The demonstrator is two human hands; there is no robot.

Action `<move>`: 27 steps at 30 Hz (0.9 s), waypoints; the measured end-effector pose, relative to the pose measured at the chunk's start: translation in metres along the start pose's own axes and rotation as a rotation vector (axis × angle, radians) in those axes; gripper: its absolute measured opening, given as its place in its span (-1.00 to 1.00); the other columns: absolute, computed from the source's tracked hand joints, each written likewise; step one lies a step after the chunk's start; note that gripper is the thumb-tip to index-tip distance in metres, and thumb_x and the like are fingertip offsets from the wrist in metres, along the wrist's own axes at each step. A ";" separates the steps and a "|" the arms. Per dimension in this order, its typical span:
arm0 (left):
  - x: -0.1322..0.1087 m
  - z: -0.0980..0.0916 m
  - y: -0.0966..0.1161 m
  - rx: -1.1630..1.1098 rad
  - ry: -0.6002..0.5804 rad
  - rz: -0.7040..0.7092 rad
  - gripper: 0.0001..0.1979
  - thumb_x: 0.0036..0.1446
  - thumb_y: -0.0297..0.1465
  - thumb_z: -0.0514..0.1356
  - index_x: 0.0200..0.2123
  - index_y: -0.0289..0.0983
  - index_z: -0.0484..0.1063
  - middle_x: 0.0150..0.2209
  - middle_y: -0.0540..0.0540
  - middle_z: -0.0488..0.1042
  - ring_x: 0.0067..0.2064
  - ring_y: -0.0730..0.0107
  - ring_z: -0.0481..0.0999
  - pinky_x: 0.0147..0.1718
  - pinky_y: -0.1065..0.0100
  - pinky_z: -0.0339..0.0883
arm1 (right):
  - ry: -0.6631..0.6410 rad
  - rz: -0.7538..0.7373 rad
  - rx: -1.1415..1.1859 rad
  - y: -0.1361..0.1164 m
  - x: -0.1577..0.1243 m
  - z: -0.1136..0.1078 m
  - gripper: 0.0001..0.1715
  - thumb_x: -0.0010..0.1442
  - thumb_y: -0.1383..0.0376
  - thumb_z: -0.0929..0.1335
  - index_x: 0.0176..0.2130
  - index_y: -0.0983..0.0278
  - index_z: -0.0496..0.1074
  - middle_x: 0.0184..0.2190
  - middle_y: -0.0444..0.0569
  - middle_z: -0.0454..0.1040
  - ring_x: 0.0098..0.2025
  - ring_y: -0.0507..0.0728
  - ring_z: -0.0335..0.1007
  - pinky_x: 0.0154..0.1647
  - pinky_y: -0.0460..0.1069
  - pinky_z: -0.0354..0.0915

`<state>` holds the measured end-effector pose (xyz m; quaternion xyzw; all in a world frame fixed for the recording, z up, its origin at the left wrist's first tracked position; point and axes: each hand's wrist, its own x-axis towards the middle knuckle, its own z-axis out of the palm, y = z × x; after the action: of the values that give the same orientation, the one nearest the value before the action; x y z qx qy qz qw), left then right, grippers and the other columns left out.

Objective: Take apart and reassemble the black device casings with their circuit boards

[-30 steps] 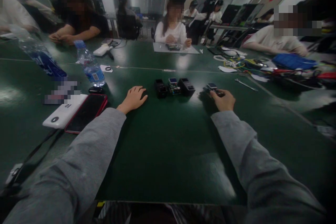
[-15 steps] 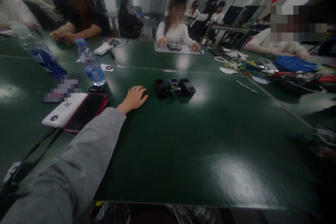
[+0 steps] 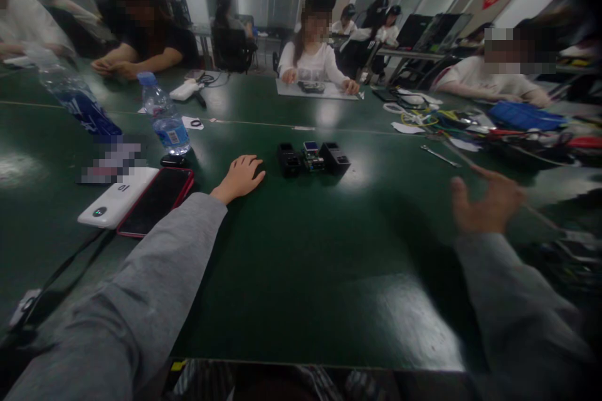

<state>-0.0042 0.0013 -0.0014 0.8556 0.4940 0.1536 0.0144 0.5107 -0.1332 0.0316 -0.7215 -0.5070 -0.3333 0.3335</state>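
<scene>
My left hand (image 3: 241,177) lies flat on the green table (image 3: 305,263), fingers spread and nothing held. Just right of it stand two black box-shaped casings, one on the left (image 3: 288,160) and one on the right (image 3: 335,159). Between these sits a small circuit board (image 3: 313,158) with a little screen. Over the right part of the table hovers my right hand (image 3: 489,202), a bit blurred, thumb apart from the fingers and nothing visible in it. A metal wrench (image 3: 439,156) lies beyond that hand, to its left.
Left of my left forearm are a red-edged phone (image 3: 157,202), a white power bank (image 3: 117,197) and two plastic bottles, the smaller one (image 3: 164,116) nearer. Cables and a blue item (image 3: 524,116) are heaped at the right. Across the table a person (image 3: 313,66) works on a grey mat.
My right hand and forearm have come into view from the right, over the table. The left hand rests where it was, and the casings and board have not moved.
</scene>
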 end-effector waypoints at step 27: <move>0.000 0.000 0.000 -0.022 -0.015 -0.008 -0.47 0.40 -0.13 -0.02 0.28 -0.30 0.28 0.32 -0.30 0.24 0.35 -0.03 0.18 0.28 -0.05 0.13 | -0.359 0.040 0.157 0.019 -0.022 0.020 -0.47 0.15 0.09 0.43 0.05 0.27 0.50 -0.08 0.31 0.53 -0.12 0.34 0.47 -0.13 0.20 0.37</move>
<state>-0.0040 0.0013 -0.0011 0.8546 0.4956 0.1525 0.0280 0.5258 -0.1334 -0.0001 -0.7511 -0.5682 -0.1519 0.2998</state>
